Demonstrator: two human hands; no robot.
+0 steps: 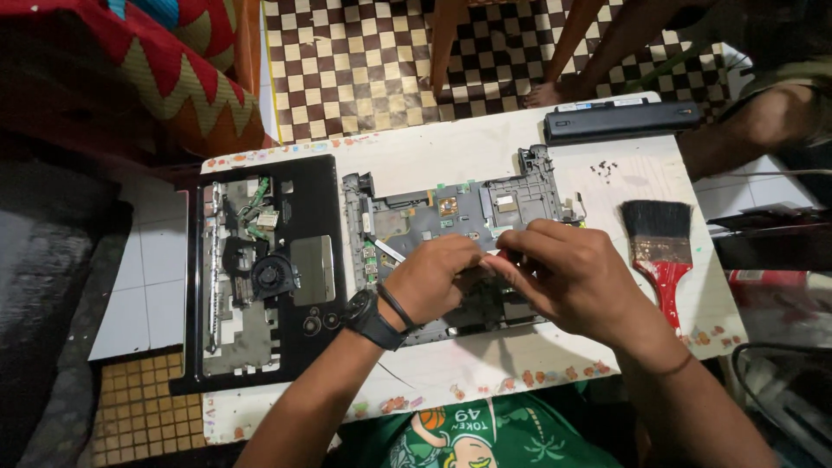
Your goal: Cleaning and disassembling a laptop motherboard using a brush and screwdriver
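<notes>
Checkered floor tiles behind, and a small white tabletop (485,152) w/ a flowery painted edge carrying everything. Both hands are over the middle of a stripped laptop base w/ its motherboard (451,212) exposed, right under the fingers.

Left hand (438,277), watch on the wrist, has its fingers curled down onto the board. Right hand (563,273) has fingers pinched together at the same spot. Looks like something small and pale sits between the fingertips, prob a connector or ribbon cable, but can't tell for sure, too hidden.

Handling-wise imo: board is stiff but thin and fragile, light, lots of tiny parts on top. Safest hold is by the plastic frame edges, not the chips. Any cable there would be soft and tear easy, so grip at its stiff end.

Left of the fingers, well apart: black palmrest cover (260,269) flipped over, w/ a round fan (273,276) in it. Right of the fingers: red-handled paintbrush (660,247), black bristles. Beyond the fingers: long black battery pack (620,120) at the far edge, and a little pile of screws (604,169) near it. Another person's bare foot (555,91) is on the floor past the tabletop.
</notes>
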